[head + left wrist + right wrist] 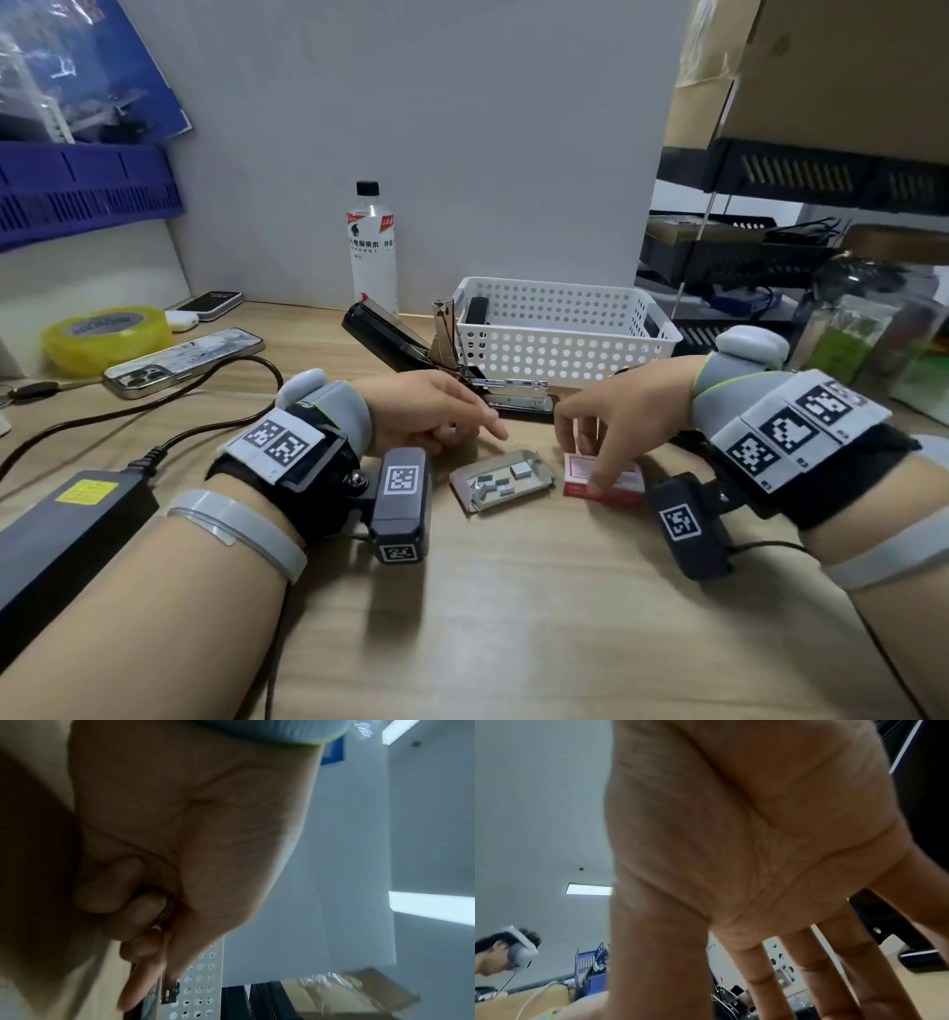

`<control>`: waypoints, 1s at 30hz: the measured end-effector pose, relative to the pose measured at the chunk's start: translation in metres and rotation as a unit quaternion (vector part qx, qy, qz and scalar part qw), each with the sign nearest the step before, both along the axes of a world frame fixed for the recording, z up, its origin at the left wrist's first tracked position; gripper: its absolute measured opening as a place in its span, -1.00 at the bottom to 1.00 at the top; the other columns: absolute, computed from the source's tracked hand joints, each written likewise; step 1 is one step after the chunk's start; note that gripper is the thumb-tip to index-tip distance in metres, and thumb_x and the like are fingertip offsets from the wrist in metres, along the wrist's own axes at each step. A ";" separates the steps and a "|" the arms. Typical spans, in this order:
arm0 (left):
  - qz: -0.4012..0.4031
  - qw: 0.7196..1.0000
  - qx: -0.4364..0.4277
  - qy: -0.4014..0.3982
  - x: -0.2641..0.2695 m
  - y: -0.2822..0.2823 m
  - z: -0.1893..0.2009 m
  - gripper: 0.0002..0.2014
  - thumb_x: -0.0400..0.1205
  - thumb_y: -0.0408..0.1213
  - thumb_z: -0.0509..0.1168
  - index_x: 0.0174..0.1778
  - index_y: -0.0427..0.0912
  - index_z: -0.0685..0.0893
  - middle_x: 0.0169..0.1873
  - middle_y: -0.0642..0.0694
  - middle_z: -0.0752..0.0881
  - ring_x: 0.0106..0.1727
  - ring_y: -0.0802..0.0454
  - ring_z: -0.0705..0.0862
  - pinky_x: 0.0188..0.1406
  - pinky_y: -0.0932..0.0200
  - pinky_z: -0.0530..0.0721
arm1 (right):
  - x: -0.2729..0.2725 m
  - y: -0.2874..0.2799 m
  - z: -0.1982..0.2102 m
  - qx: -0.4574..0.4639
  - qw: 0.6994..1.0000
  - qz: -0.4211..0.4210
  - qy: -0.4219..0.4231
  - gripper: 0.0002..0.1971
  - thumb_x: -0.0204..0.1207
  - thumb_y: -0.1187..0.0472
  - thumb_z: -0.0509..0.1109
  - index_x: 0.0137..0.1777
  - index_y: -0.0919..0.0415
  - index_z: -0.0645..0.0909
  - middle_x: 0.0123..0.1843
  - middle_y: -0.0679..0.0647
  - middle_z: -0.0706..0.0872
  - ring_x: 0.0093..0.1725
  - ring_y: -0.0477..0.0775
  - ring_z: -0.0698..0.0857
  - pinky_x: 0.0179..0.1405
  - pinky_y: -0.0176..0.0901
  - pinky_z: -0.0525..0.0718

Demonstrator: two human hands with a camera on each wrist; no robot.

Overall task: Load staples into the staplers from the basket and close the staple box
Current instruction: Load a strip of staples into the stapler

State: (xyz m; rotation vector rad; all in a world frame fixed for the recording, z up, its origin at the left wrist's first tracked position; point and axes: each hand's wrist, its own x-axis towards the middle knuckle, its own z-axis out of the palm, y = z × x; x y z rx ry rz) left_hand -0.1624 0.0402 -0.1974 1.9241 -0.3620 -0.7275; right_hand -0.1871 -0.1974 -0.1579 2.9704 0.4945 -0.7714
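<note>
Right hand [616, 411] has its fingers spread down over the red sleeve [603, 480], fingertips touching it. Left hand [426, 411] pinches a staple strip [164, 914] beside the open stapler [508, 393]. Open tray [500, 479] lies between; a nudge could scatter loose staples.

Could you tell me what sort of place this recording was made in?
Probably an office desk: a wooden desk with staplers, a tape roll, and black paper trays on the right.
</note>
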 end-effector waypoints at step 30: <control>0.028 0.906 -0.379 0.187 0.005 0.006 -0.006 -0.61 0.73 -0.65 -0.05 0.48 -0.58 0.41 0.41 -0.57 0.53 0.46 -0.37 0.57 0.36 -0.01 0.59 | 0.035 0.038 -0.023 0.515 0.853 -0.042 -0.076 -0.81 0.44 0.24 0.61 0.05 0.13 0.79 0.02 0.40 0.80 -0.12 0.07 0.69 0.01 0.02 0.63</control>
